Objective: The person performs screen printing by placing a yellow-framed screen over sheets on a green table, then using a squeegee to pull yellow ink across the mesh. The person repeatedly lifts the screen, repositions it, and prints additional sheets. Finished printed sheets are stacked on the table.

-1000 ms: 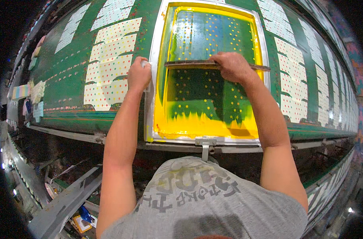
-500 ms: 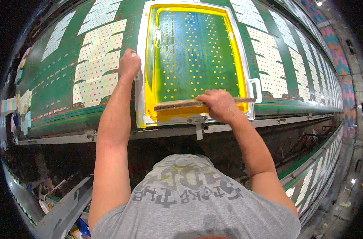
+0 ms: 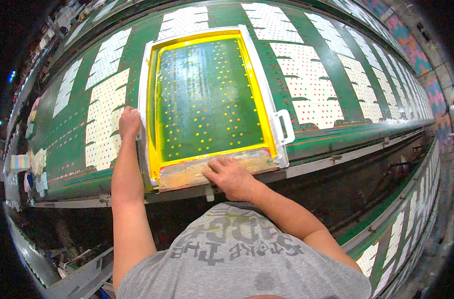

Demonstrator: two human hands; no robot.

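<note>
— Where was the screen (image 3: 209, 99)?

— It lay flat on the long green table (image 3: 336, 65). White cloth pieces (image 3: 105, 119) with dots lay in rows on both sides of it.

— Which hand held it?

— The left hand (image 3: 129, 122) was on the left side of the screen, touching the white frame. Its fingers were curled over the edge, so it looked like a hold, but I could not see the fingertips.

— And the other hand?

— The right hand (image 3: 232, 177) lay on the squeegee (image 3: 212, 169), at the near end of the screen, closest to the person. The fingers were spread flat and pressed down on it. They were not wrapped around it.

— How do you think the screen would feel?

— I think the frame would be hard and stiff. The green mesh inside it would be thin and easy to poke or tear. So the frame was the safe place to hold, or the white handle (image 3: 285, 125) on the right side of the screen.

— And the squeegee?

— It looked long, stiff and light. It was smeared with wet yellow paint, so it could be slippery. I would hold it at the top, with both hands, away from the paint.
</note>
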